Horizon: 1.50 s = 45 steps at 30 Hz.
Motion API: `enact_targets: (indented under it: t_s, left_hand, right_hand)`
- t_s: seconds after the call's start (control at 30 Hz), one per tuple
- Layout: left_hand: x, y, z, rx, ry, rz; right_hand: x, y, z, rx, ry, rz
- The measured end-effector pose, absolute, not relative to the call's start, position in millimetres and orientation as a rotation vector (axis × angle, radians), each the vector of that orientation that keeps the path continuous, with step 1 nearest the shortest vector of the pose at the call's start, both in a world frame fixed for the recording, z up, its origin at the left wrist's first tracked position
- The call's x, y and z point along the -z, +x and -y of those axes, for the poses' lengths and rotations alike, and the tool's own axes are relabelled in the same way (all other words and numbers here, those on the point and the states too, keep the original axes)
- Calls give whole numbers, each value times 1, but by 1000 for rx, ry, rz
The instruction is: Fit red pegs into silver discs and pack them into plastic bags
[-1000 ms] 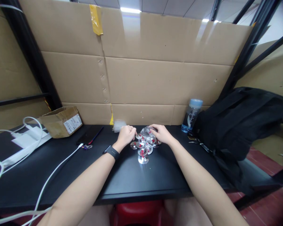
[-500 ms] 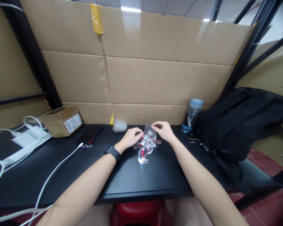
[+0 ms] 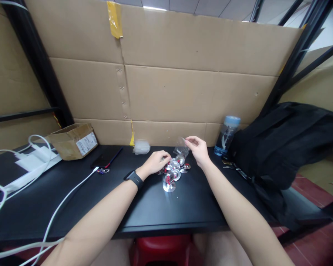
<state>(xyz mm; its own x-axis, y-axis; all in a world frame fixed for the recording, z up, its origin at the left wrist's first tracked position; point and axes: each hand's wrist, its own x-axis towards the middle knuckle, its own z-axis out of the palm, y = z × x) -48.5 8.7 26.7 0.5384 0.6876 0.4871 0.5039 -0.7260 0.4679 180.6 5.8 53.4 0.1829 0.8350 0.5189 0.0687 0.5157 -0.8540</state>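
Note:
A pile of shiny silver metal discs with red bits point(image 3: 172, 171) lies on the black table point(image 3: 177, 214), some of them overlapping. At the pile's left edge, my left hand point(image 3: 157, 162) has its fingers curled down against the discs; what they hold, if anything, is hidden. Beyond the pile, a clear plastic bag point(image 3: 180, 147) hangs from my right hand point(image 3: 198, 150), pinched between thumb and fingers near its upper corner. The bag's lower end is just above or touching the rear discs; I cannot tell which.
A stack of clear plastic bags point(image 3: 141, 147) lies by the cardboard wall point(image 3: 166, 92). Leftward are a phone point(image 3: 101, 161), an open cardboard box point(image 3: 73, 142) and white cables point(image 3: 69, 192). To the right stand a water bottle point(image 3: 226, 136) and a black backpack point(image 3: 283, 144).
My right hand has moved slightly up and right, drawing the clear bag away from the top of the disc pile. The left hand stays at the pile's left side.

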Motion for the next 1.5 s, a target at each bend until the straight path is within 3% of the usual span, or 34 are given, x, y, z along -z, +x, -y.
enact_targets:
  t_s: [0.33, 0.5, 0.87, 1.5]
  left_hand:
    - [-43, -44, 12, -1171, 2965, -1038]
    - [-43, -36, 10, -945, 3106, -998]
    - [-58, -148, -35, -687, 2552, -1845]
    - [-9, -145, -66, -449, 2606, -1972]
  right_hand:
    - [-54, 177, -3, -652, -859, 1215]
    - [-49, 171, -2, -860, -877, 1329]
    - [-42, 198, -12, -777, -1096, 1341]
    - [-35, 204, -21, -726, -1218, 1193]
